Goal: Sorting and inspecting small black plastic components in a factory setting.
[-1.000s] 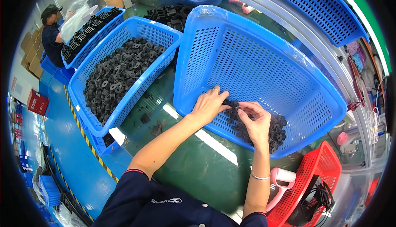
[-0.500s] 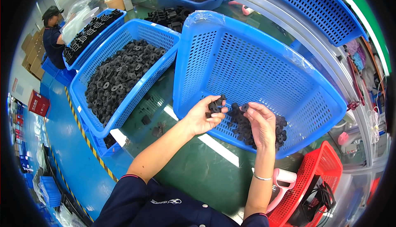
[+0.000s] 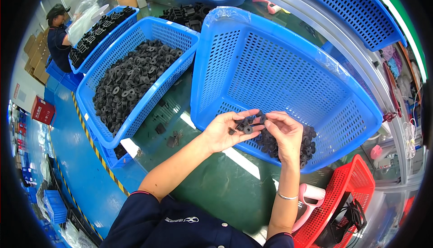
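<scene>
Several small black ring-shaped parts, rubber-like with a hole through the middle, lie on the fingers of my left hand, which is cupped palm up. My right hand pinches one more black ring between thumb and fingertips, close against the left fingertips. Both hands are over the near edge of a large blue perforated basket. Inside it, partly behind my right hand, lies a pile of the same black parts.
To the left stands another blue basket, heaped with black ring parts. A red basket with a black cable and a pink-and-white handled tool are at the lower right. A co-worker stands far left.
My left hand has shifted right and its fingers have spread flatter, showing more of the parts. The right hand's pinched ring has come left, up against the left fingers.
</scene>
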The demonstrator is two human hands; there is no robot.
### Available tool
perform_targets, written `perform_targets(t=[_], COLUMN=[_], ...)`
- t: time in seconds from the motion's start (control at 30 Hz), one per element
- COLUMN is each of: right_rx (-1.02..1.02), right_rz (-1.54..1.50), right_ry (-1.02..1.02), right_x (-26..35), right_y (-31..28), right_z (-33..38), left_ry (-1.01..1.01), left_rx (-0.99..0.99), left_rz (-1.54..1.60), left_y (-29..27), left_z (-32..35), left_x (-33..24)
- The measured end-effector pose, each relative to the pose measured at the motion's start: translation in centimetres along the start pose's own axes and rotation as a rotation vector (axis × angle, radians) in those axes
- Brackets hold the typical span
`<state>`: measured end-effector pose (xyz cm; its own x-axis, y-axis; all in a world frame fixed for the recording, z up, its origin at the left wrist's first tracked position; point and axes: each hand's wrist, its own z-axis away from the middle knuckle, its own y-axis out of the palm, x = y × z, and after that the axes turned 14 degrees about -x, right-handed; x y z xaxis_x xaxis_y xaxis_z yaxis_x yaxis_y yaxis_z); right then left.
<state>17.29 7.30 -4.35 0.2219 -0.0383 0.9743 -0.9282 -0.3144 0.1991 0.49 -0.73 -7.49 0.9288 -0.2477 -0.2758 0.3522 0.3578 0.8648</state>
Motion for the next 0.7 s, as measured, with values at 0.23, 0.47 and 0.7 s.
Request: perform_targets(t=[0.23, 0.47, 0.7], right_rx=[0.037, -0.111, -0.157], right_rz=[0.182, 0.221, 0.688], right_ry=[-0.098, -0.205, -0.337], right_x=[0.7, 2.7, 3.0], right_y=[0.6, -1.4, -2.4], right_z=[0.4, -0.1, 0.0], left_ry=[-0.216, -0.212, 1.223], left_rx=[0.067, -0.186, -0.532], left_rz=[0.258, 0.38, -0.891], left_y=[-0.3, 0.8, 2.3], left_z=[0.3, 6.6, 17.3], left_x=[-0.2, -1.0, -9.3])
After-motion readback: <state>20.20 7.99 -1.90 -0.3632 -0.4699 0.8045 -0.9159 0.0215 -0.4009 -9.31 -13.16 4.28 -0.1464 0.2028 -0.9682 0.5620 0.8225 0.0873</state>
